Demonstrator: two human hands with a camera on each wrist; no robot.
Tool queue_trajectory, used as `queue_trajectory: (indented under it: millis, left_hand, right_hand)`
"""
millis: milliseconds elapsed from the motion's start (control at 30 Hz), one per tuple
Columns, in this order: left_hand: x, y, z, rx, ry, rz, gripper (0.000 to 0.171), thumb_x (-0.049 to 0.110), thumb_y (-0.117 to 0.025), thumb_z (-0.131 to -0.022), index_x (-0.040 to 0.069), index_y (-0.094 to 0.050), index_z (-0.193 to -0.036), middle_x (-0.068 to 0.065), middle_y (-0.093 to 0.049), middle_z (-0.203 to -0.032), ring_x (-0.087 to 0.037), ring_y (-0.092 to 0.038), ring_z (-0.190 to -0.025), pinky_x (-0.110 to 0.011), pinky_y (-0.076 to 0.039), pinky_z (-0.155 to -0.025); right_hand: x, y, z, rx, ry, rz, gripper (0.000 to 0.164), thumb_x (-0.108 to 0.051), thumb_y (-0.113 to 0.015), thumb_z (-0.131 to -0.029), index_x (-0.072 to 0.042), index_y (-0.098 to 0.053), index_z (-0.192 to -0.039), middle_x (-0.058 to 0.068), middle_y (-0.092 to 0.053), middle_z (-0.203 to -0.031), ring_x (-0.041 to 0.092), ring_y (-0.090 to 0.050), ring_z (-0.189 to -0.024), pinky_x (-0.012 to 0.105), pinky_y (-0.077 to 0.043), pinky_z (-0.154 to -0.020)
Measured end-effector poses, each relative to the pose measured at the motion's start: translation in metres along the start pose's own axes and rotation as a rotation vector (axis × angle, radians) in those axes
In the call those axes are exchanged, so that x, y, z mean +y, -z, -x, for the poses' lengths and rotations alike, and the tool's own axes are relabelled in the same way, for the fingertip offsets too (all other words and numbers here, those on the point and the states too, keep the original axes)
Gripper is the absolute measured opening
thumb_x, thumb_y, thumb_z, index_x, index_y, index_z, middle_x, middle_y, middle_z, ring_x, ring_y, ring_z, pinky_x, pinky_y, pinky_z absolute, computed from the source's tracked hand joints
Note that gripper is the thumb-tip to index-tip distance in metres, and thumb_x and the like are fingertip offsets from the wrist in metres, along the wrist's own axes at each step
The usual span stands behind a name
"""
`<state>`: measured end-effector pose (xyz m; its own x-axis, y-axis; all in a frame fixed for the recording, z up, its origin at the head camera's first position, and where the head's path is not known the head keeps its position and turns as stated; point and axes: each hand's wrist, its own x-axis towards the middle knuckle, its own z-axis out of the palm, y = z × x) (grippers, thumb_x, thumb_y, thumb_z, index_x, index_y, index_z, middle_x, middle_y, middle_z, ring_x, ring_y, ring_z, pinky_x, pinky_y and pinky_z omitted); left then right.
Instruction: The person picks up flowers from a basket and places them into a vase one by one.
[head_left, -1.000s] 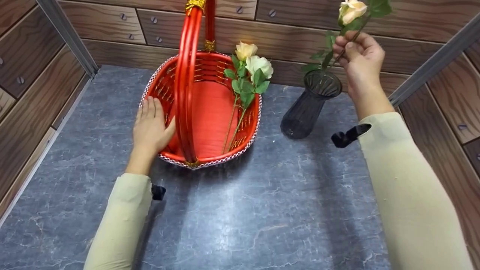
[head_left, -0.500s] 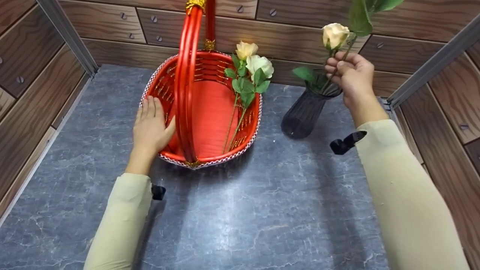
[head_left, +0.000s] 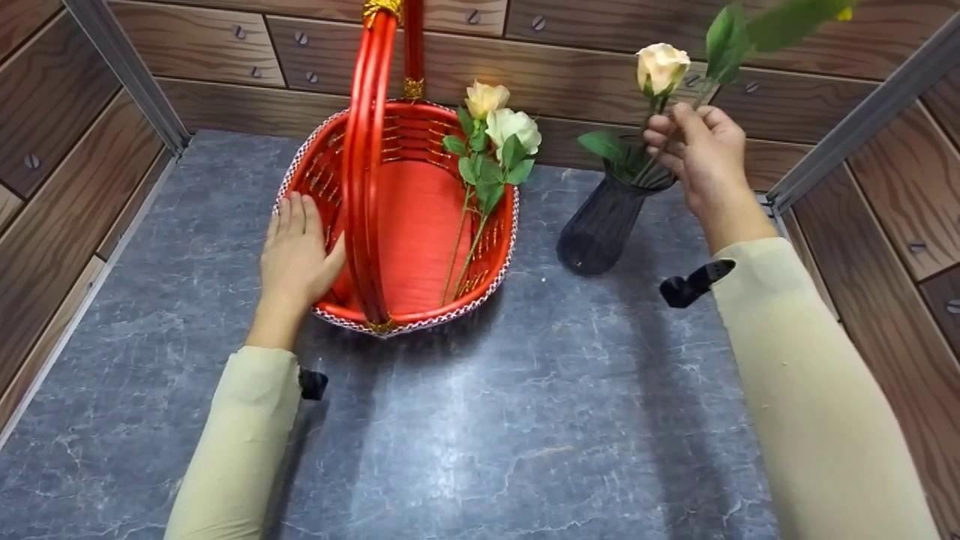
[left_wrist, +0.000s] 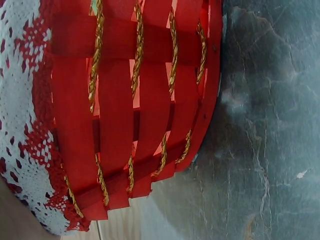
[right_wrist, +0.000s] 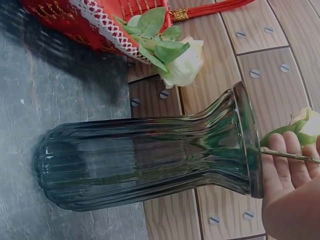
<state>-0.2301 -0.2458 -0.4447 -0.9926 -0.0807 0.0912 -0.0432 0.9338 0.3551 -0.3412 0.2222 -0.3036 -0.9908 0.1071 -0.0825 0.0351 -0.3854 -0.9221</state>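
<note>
In the head view my right hand (head_left: 709, 161) is at the mouth of a dark ribbed glass vase (head_left: 604, 225), pinching the stem of a rose. The rose's peach bloom (head_left: 663, 69) stands just left of the fingers, and green leaves (head_left: 726, 45) rise above them. From the hand the stem (right_wrist: 285, 155) runs down into the vase, as the right wrist view shows. My left hand (head_left: 292, 251) lies with straight fingers on the left rim of a red woven basket (head_left: 424, 232). In the left wrist view that hand is out of sight; the basket's side (left_wrist: 120, 100) fills much of it.
Inside the basket, a peach rose (head_left: 487, 99) and a white rose (head_left: 514, 131) lean on its right rim. A tall red handle (head_left: 365, 157) arches over it. Wood-patterned panels (head_left: 600, 67) enclose the grey marbled tabletop (head_left: 480, 420) at the back and sides.
My right hand has come down and slightly left, lowering the rose further into the vase; its thumb now sits higher on the stem. The left hand stays on the basket rim.
</note>
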Motion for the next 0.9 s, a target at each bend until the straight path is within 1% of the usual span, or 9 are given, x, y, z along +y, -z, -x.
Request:
queue_trajectory:
  millis: [67, 133, 267, 433, 533, 633, 733, 900]
  left_hand:
    - [-0.0006, -0.0003, 0.0001, 0.006, 0.000, 0.004, 0.083, 0.053, -0.031, -0.102, -0.009, -0.014, -0.155, -0.028, -0.009, -0.163, -0.041, -0.003, -0.153, -0.050, -0.003, -0.125]
    - [-0.0003, -0.0001, 0.0009, 0.011, -0.002, 0.007, 0.083, 0.052, -0.031, -0.102, -0.009, -0.015, -0.155, -0.028, -0.010, -0.163, -0.041, -0.004, -0.153, -0.050, -0.004, -0.125]
    - [0.0012, 0.0007, 0.0022, 0.017, -0.004, 0.016, 0.082, 0.051, -0.031, -0.102, -0.009, -0.015, -0.155, -0.028, -0.011, -0.163, -0.040, -0.004, -0.153, -0.049, -0.004, -0.125]
    - [0.0027, 0.0015, 0.0028, 0.016, -0.006, 0.017, 0.082, 0.051, -0.031, -0.103, -0.010, -0.015, -0.155, -0.029, -0.011, -0.163, -0.040, -0.004, -0.153, -0.050, -0.004, -0.125]
    - [0.0029, 0.0016, 0.0031, 0.013, -0.007, 0.018, 0.082, 0.051, -0.032, -0.103, -0.010, -0.015, -0.155, -0.029, -0.010, -0.163, -0.041, -0.004, -0.153, -0.050, -0.004, -0.125]
    - [0.0027, 0.0014, 0.0030, 0.011, -0.007, 0.016, 0.082, 0.050, -0.032, -0.103, -0.010, -0.015, -0.155, -0.029, -0.010, -0.163, -0.041, -0.004, -0.153, -0.050, -0.004, -0.125]
    - [0.0028, 0.0013, 0.0029, 0.011, -0.008, 0.013, 0.081, 0.050, -0.032, -0.103, -0.010, -0.015, -0.155, -0.029, -0.010, -0.163, -0.041, -0.004, -0.153, -0.050, -0.004, -0.125]
    - [0.0026, 0.0018, 0.0029, 0.014, -0.007, 0.017, 0.081, 0.050, -0.032, -0.103, -0.010, -0.015, -0.155, -0.029, -0.011, -0.163, -0.041, -0.004, -0.153, -0.050, -0.003, -0.125]
  right_hand:
    - [0.0004, 0.0011, 0.0001, -0.002, -0.001, -0.013, 0.013, -0.013, -0.058, -0.100, -0.001, -0.055, -0.104, 0.014, -0.075, -0.087, 0.023, -0.073, -0.078, 0.031, -0.061, -0.069]
    - [-0.0001, 0.0023, 0.0006, -0.002, -0.009, -0.016, 0.019, -0.014, -0.057, -0.100, 0.000, -0.058, -0.112, 0.013, -0.075, -0.089, 0.022, -0.073, -0.080, 0.031, -0.061, -0.071]
    - [-0.0027, 0.0045, 0.0014, -0.002, -0.035, -0.020, 0.027, -0.015, -0.056, -0.101, 0.000, -0.059, -0.123, 0.013, -0.076, -0.093, 0.022, -0.074, -0.084, 0.031, -0.061, -0.075]
    - [-0.0042, 0.0059, 0.0030, -0.011, -0.044, -0.016, 0.022, -0.015, -0.051, -0.103, -0.005, -0.058, -0.121, 0.013, -0.077, -0.096, 0.022, -0.075, -0.085, 0.031, -0.062, -0.074]
    - [-0.0031, 0.0057, 0.0038, -0.013, -0.035, -0.017, 0.018, -0.011, -0.052, -0.102, -0.002, -0.057, -0.116, 0.012, -0.077, -0.094, 0.021, -0.075, -0.083, 0.031, -0.061, -0.072]
    - [-0.0030, 0.0057, 0.0038, -0.008, -0.048, -0.024, 0.014, -0.007, -0.054, -0.101, 0.001, -0.058, -0.111, 0.012, -0.076, -0.092, 0.021, -0.074, -0.082, 0.030, -0.061, -0.072]
    - [-0.0043, 0.0063, 0.0037, -0.009, -0.064, -0.014, 0.013, -0.006, -0.053, -0.101, 0.000, -0.056, -0.113, 0.012, -0.076, -0.093, 0.021, -0.075, -0.083, 0.030, -0.062, -0.071]
    - [-0.0055, 0.0069, 0.0040, -0.012, -0.067, 0.010, 0.017, -0.012, -0.052, -0.103, -0.002, -0.056, -0.116, 0.011, -0.076, -0.095, 0.020, -0.075, -0.086, 0.029, -0.061, -0.071]
